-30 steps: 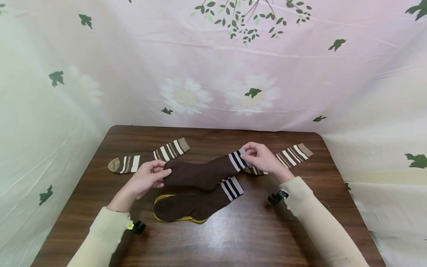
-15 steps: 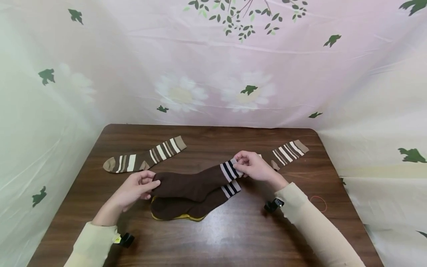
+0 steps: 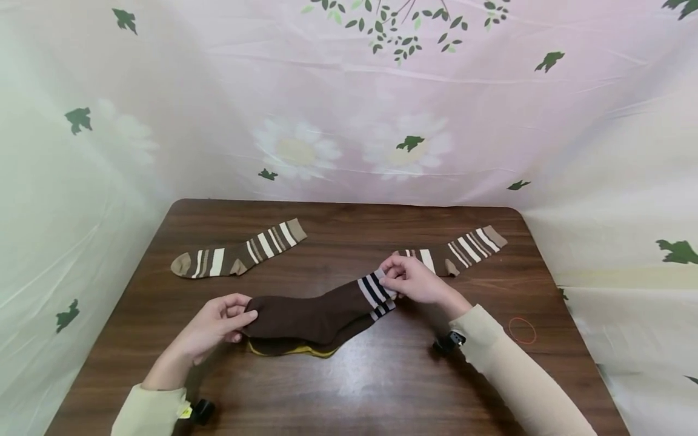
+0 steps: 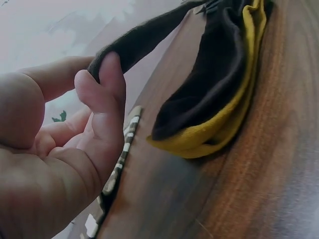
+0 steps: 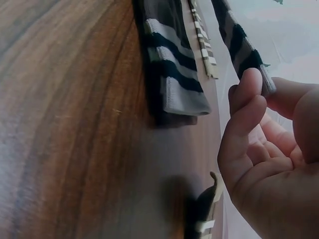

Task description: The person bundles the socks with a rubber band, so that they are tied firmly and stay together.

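Observation:
A dark brown sock (image 3: 305, 315) with a black-and-grey striped cuff is stretched between both hands, held above the table. My left hand (image 3: 218, 324) pinches its toe end between thumb and fingers. At the cuff, my right hand (image 3: 417, 280) pinches the edge. Directly beneath lie another brown sock (image 4: 199, 89), its striped cuff (image 5: 174, 64) showing in the right wrist view, and a yellow sock (image 4: 199, 139) under that. In the wrist views a gap separates the held sock from those below. The head view hides most of the lower socks.
Brown, white and tan striped socks lie farther back: one striped sock (image 3: 240, 251) at the left, another striped sock (image 3: 452, 251) at the right, partly behind my right hand. A thin red elastic loop (image 3: 522, 330) rests on the wooden table (image 3: 414, 393) near the right sleeve.
Both hands have lowered the held brown sock toward the socks beneath, so it now covers more of them. My right hand has moved off the right striped sock, showing more of it.

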